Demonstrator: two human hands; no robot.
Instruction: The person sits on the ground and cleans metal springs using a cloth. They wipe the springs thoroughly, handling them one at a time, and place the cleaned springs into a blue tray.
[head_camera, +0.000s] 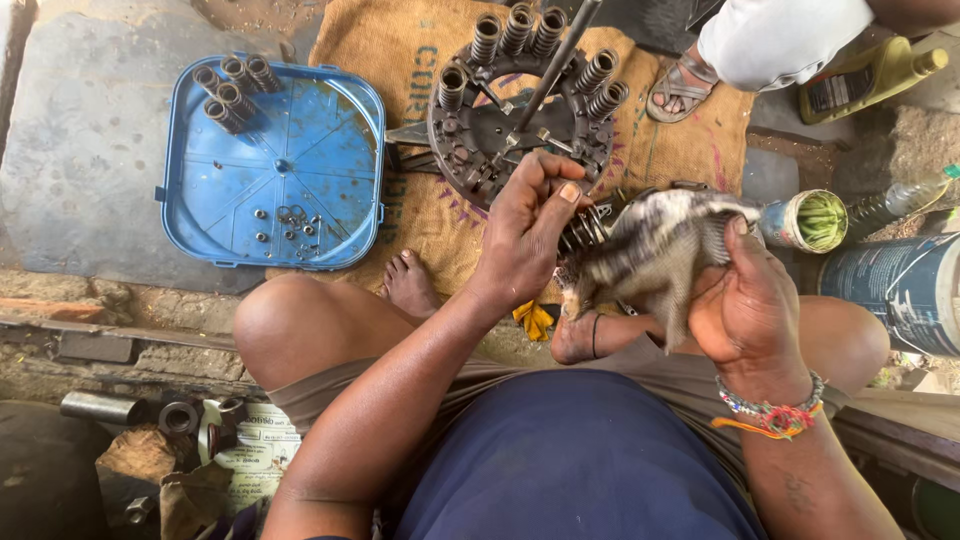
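1. The left hand has its fingers curled shut around a dark coil spring.
2. The right hand grips a dirty grey rag tight, just beside the spring.
3. The rag wraps over one end of the spring, between the two hands.
4. Past the left hand sits a round metal plate with more springs standing on it.
5. Far off to the left hand's outer side lies a blue tray with small nuts and a few springs.
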